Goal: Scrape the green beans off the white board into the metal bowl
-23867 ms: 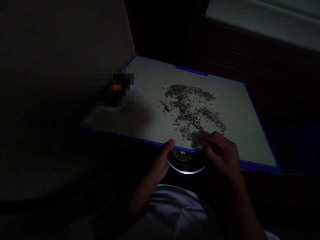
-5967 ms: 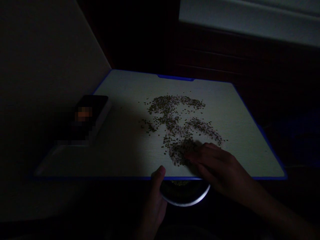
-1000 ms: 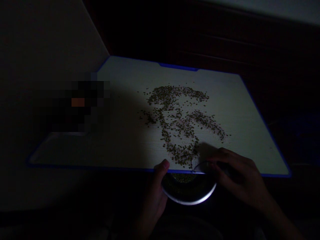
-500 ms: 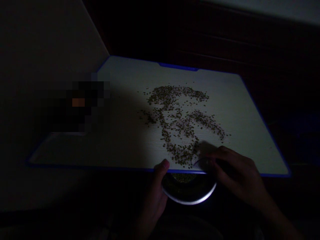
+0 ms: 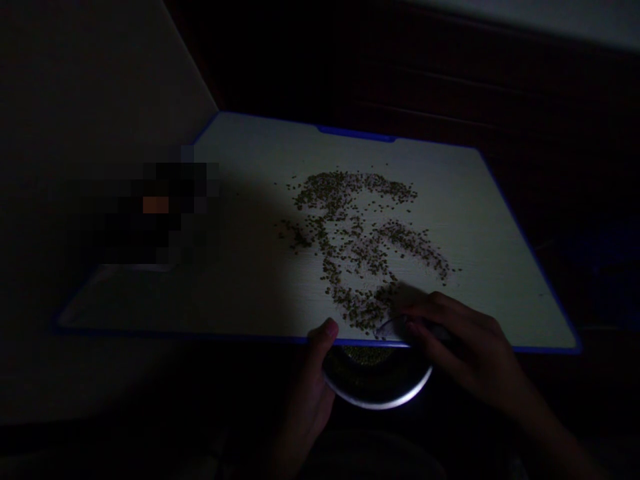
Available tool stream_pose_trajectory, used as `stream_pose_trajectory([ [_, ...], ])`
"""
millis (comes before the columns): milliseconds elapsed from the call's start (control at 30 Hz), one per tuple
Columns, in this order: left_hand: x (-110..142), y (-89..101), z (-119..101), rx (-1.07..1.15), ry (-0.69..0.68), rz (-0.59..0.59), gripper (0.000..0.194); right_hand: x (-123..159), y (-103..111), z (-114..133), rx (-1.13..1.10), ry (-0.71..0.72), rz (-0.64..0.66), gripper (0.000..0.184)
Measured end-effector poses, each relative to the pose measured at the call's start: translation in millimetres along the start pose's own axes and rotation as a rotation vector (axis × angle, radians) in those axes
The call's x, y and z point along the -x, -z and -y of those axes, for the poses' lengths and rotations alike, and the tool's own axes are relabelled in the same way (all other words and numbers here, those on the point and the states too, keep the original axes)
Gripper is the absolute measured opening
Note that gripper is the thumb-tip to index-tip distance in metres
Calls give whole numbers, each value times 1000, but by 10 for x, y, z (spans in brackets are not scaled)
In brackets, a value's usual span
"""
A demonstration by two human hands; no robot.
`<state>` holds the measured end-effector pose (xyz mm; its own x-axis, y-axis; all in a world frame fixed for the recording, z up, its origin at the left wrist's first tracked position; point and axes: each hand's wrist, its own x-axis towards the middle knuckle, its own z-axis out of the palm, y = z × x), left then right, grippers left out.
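Since half a second ago, the right hand (image 5: 467, 343) and its thin curved tool (image 5: 389, 325) have been shifted slightly leftward along the board's near edge. Any writing on the pixelated dark object (image 5: 155, 217) at the board's left side is obscured. The board (image 5: 493, 240) is pale, flat and rectangular, finely streaked, and trimmed in blue, with a blue strip (image 5: 357, 134) set into its far edge. Small, dark greenish-brown grains (image 5: 363, 253) are spread across its middle in uneven patches and a rough loop reaching toward the near edge. More grains are seen in a round bowl (image 5: 379, 405) with a bright, smooth rim, partly covered by that edge.

The tool is pinched between the right thumb and bent fingers, its tip lowered beside the nearest grains. The left hand (image 5: 314, 380) is half curled, its thumb laid over the near edge; whether the board or bowl is gripped by the fingers below cannot be told.
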<state>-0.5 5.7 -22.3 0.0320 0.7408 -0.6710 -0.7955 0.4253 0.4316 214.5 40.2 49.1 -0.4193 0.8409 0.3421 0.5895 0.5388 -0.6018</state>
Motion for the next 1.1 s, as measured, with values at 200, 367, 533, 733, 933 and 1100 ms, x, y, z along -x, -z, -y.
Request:
stream_pose_trajectory([
  [200, 23, -16, -10, -6, -21, -23, 24, -20, 21, 19, -31, 17, 17, 15],
  [367, 17, -11, -15, -20, -3, -76, 33, 11, 38, 12, -19, 18, 25, 16],
  [533, 0, 15, -2, -6, -4, -46, 38, 50, 31, -18, -33, 51, 18, 17],
  [733, -18, 36, 12, -20, -9, -8, 37, 76, 28, -33, -32, 45, 17, 17],
  [933, 0, -7, -13, 5, 6, -19, 34, 97, 13, -78, 54, -8, -115, 14],
  [1100, -8, 19, 7, 7, 6, 7, 33, 75, 10, -61, 20, 0, -80, 15],
])
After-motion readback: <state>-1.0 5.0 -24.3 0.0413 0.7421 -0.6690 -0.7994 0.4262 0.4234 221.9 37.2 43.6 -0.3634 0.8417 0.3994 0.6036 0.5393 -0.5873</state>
